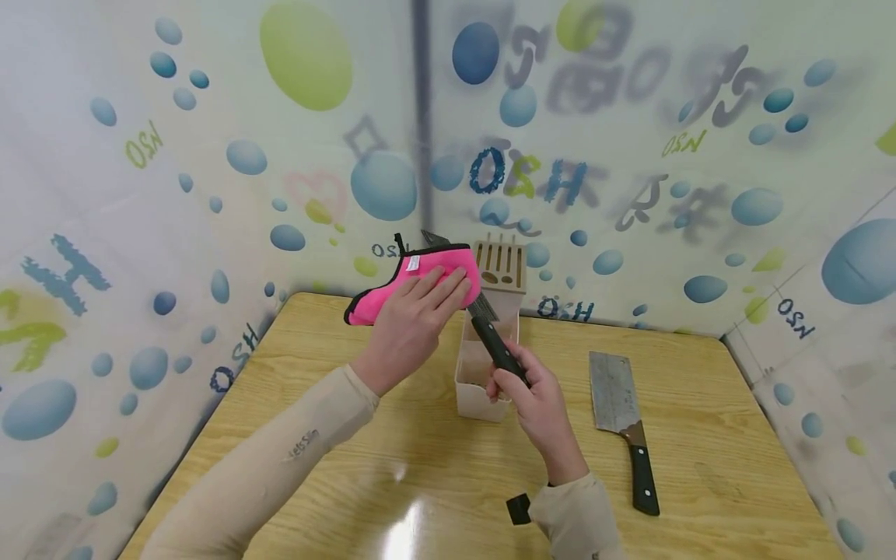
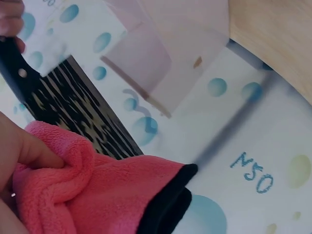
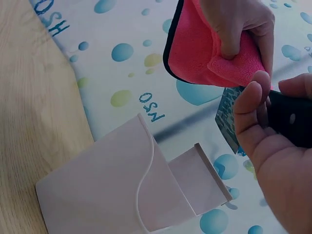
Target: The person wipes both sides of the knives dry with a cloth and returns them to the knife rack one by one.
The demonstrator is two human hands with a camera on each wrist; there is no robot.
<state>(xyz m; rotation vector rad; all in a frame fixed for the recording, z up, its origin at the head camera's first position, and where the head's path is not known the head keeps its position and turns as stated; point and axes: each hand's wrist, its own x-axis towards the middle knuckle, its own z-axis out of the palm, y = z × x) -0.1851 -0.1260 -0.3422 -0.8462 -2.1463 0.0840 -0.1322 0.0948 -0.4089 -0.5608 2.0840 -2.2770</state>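
My right hand grips the black riveted handle of a kitchen knife, its blade angled up and to the left. A pink cloth with black edging is folded over the blade. My left hand holds the cloth against it, thumb on one side and fingers on the other, as the right wrist view shows. In the left wrist view the bare part of the wide blade shows dark and pale streaks between cloth and handle. The cloth hides much of the blade.
A pale knife holder with a slotted top stands behind the hands near the back of the wooden table. To the right lies a cleaver with a black handle. Patterned curtains close off the back and sides.
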